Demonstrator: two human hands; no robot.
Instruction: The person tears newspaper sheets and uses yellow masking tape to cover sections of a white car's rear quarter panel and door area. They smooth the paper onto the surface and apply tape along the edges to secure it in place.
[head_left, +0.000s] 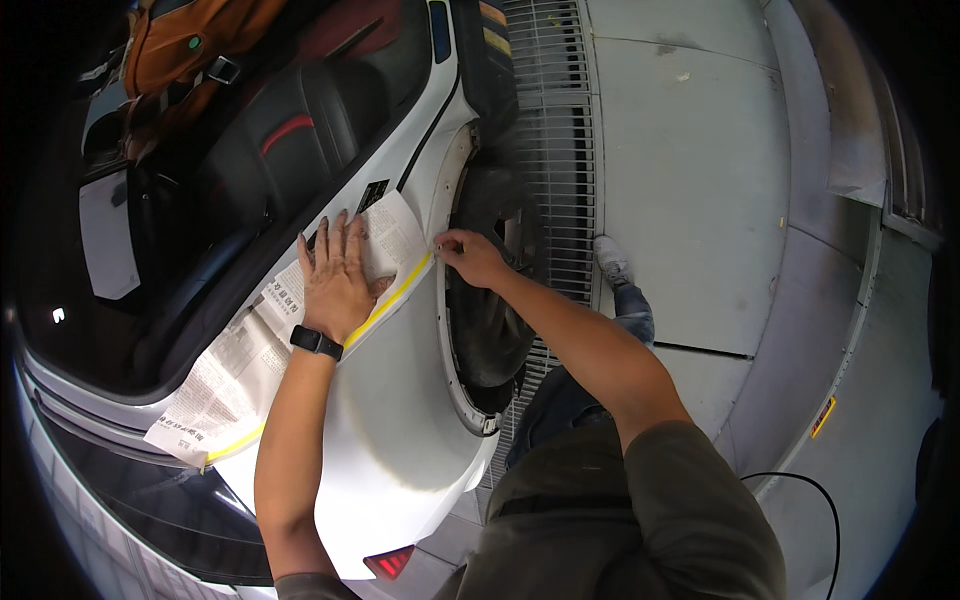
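My left hand (335, 277), with a dark watch on the wrist, lies flat with fingers spread on a strip of newspaper (240, 360) against the white car body panel. Yellow masking tape (390, 300) runs along the newspaper's lower edge. At the tape's upper right end, beside the wheel arch edge, is my right hand (469, 257), its fingertips pinched together; whether something small is between them cannot be told. Below the tape the panel has a dull grey area (397, 390) bordered by glossy white paint.
A car wheel (495, 300) sits inside the wheel arch. Metal floor grating (559, 150) runs beside the car. Dark side glass (225, 225) shows a seat and reflections. A black cable (829, 510) lies at lower right, and a red triangular reflector (390, 561) is on the car's lower end.
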